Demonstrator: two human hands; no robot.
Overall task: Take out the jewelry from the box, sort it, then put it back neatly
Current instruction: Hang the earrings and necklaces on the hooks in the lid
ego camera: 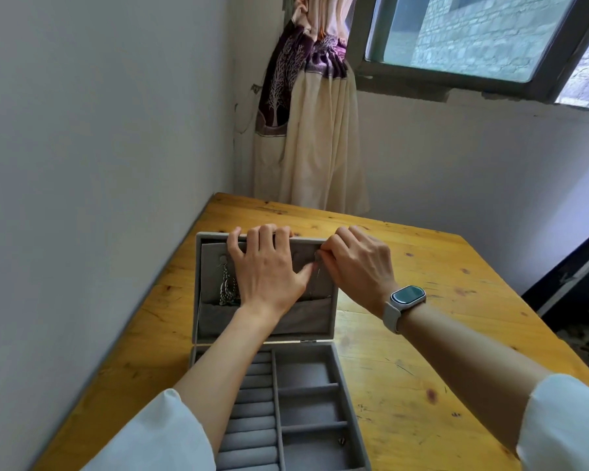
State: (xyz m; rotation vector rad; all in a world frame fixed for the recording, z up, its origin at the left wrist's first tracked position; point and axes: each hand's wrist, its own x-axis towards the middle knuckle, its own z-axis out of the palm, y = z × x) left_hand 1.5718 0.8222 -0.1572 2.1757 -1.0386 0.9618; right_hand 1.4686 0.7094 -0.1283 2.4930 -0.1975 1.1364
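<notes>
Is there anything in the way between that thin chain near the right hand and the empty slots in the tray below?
Nothing visible except the left forearm, which crosses over the tray below the lid.

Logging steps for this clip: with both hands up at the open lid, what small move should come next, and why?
Probably lift the thin chain off its lid hook and draw it out. The right hand pinches at it near the top, the left hand steadies the lid, and another necklace hangs there.
</notes>
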